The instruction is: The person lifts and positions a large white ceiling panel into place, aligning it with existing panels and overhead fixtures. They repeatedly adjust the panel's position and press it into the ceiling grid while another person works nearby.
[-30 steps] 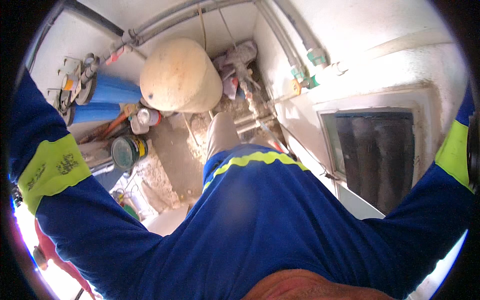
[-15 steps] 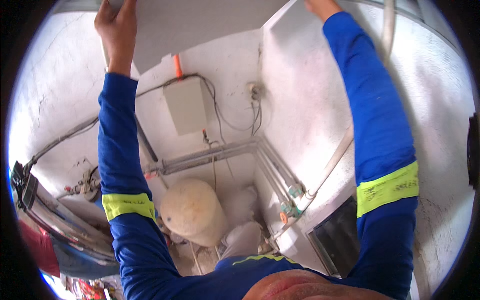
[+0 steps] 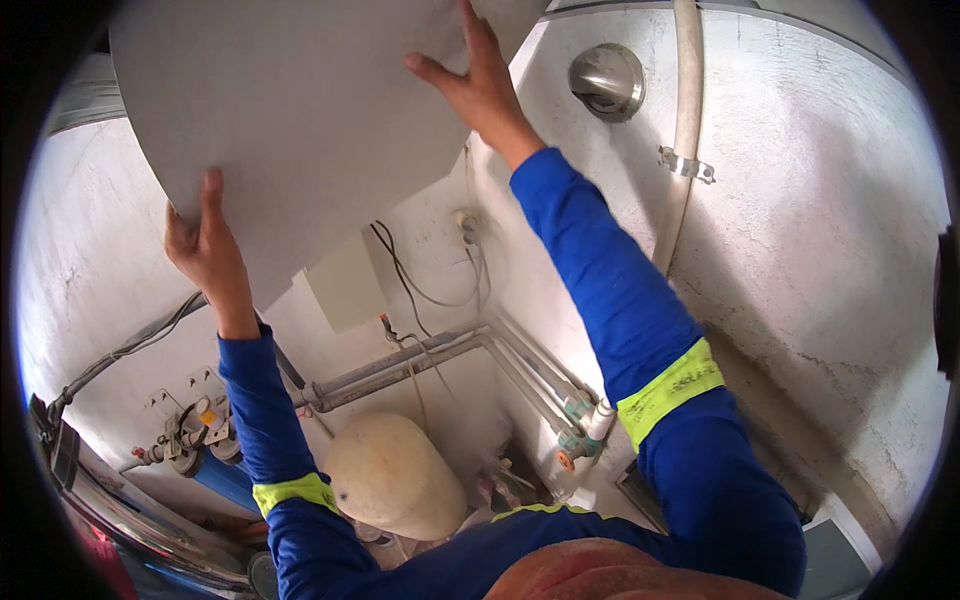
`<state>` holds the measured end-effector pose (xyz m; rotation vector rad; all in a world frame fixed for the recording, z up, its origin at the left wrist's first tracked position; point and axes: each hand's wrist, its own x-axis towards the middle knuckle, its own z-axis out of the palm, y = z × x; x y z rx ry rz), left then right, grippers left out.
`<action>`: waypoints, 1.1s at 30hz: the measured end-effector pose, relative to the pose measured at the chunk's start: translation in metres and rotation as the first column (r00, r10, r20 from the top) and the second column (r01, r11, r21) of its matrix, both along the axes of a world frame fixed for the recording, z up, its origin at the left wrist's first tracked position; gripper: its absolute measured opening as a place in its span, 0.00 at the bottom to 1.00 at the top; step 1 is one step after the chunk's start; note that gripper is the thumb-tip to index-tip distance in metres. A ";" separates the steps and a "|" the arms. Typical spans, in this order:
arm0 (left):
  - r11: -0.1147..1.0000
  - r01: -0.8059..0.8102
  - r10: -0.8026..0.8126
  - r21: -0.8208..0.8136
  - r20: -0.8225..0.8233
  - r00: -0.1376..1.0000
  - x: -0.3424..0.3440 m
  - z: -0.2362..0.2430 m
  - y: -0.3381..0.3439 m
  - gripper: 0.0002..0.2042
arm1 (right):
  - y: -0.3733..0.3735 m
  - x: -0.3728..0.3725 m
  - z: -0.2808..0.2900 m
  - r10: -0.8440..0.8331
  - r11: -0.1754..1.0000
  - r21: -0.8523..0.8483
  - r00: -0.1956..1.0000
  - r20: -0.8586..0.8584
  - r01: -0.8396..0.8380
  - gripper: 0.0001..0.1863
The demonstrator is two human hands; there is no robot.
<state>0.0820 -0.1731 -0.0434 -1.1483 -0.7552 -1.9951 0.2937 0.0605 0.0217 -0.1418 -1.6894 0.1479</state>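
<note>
Grey panel (image 3: 290,110), upper left of the frame: our left hand (image 3: 212,258) pinching its edge, right hand (image 3: 485,90) splayed wide over it, can't tell if gripping. If that side slips, we'd maybe whack the pale box (image 3: 345,285) below.

No wording can be read. Small dark marks, like worn print, stand on the yellow-green band (image 3: 672,393) of the right sleeve (image 3: 610,270), right of centre and a little below mid-height in the frame; they are too small and smudged to make out. Fainter dark marks show on the matching left band (image 3: 293,492) of the left sleeve (image 3: 262,410), at the lower left of the frame; these are also too small to tell as letters, numbers or a sign.
</note>
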 end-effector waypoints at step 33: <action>0.999 -0.036 0.037 -0.007 0.100 0.994 -0.017 -0.064 -0.011 0.11 | 0.101 -0.025 -0.001 0.420 0.778 -0.343 0.842 -0.339 -0.526 0.68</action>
